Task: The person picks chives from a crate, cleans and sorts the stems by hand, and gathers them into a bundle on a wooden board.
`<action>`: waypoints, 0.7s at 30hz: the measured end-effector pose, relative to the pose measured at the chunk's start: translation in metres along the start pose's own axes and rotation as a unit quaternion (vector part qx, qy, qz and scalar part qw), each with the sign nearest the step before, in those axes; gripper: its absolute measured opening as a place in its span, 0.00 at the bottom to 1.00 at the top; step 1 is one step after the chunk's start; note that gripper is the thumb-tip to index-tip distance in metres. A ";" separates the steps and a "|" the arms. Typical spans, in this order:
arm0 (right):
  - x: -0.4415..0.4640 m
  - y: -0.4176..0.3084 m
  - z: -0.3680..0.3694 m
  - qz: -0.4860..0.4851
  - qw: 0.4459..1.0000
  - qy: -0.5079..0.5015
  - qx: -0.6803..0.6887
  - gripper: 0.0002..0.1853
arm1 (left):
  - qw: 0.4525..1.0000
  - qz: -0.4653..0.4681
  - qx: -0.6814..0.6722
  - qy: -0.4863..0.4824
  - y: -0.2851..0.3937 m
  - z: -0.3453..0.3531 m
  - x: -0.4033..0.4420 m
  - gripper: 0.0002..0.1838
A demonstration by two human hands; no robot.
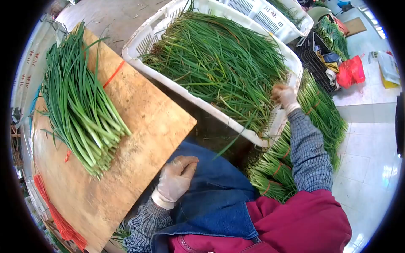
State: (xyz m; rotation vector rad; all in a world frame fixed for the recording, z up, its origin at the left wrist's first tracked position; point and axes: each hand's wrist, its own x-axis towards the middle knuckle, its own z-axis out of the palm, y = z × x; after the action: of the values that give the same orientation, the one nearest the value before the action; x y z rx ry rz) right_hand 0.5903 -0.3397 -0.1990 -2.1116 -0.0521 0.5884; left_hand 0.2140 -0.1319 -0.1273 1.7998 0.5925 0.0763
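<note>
My left hand [175, 180], in a thin translucent glove, is closed with thumb and fingers together over the blue apron; nothing shows in it. At the right end of a white plastic crate [185, 93], my gloved right hand [287, 96] has its fingers closed at the stem ends of loose garlic chives [219, 63] heaped inside. On the wooden board [147, 139] to my left lies a neat bunch of garlic chives [84, 105], pale stem ends toward me. Part of a red tie [114, 74] lies flat on the board beside it.
Red ties [59, 217] lie in a bundle along the board's near left edge. Tied bunches of chives [278, 164] are stacked below my right arm. Beyond stand another white crate [257, 17], a black crate [314, 59] and a red plastic bag [351, 71].
</note>
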 end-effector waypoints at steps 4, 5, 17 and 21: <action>0.024 0.001 0.035 -0.018 0.996 -0.014 -0.081 0.18 | 0.991 0.101 0.077 0.042 -0.003 0.022 0.039 0.10; 0.034 -0.008 0.040 -0.055 0.995 -0.007 -0.085 0.19 | 0.990 0.091 0.093 0.044 -0.001 0.028 0.050 0.12; 0.210 -0.176 0.154 -0.282 0.909 0.046 -0.304 0.27 | 0.902 0.144 0.393 -0.103 -0.023 0.072 0.148 0.35; 0.264 -0.202 0.204 -0.318 0.891 0.039 -0.322 0.28 | 0.915 0.185 0.344 -0.101 -0.027 0.068 0.158 0.27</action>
State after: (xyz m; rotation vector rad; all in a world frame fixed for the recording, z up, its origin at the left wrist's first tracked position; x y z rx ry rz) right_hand 0.7735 0.0030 -0.2377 -2.5414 -0.9746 0.0762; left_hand 0.3651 -0.1191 -0.2129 2.5536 0.1118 -0.0740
